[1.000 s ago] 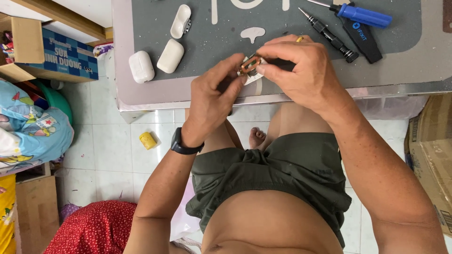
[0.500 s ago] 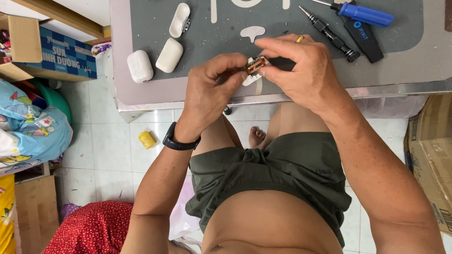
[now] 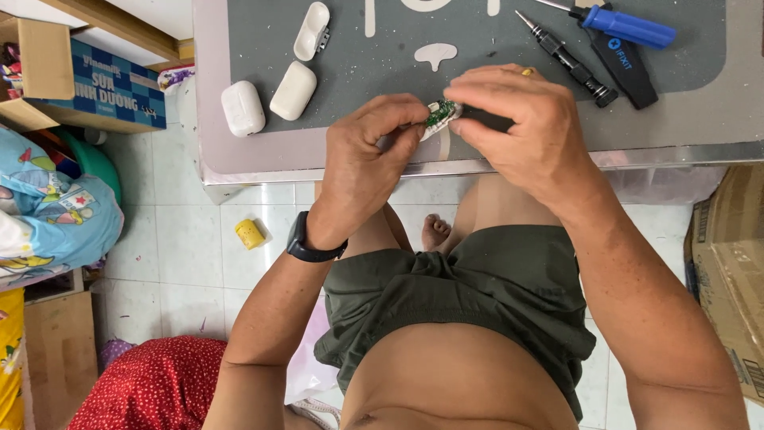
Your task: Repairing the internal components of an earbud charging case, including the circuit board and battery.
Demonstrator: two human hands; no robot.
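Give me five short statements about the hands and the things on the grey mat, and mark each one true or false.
1. Both hands hold a small part with a green circuit board. True.
2. The left hand wears a dark wristwatch. True.
3. The blue-handled screwdriver is in the right hand. False: it lies on the grey mat, untouched.
4. Three white earbud-case pieces lie to the left of the hands. True.
5. The yellow object sits on the mat. False: it lies on the tiled floor.

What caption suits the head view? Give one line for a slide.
Both hands, left hand and right hand, pinch a small green circuit board over a grey mat.
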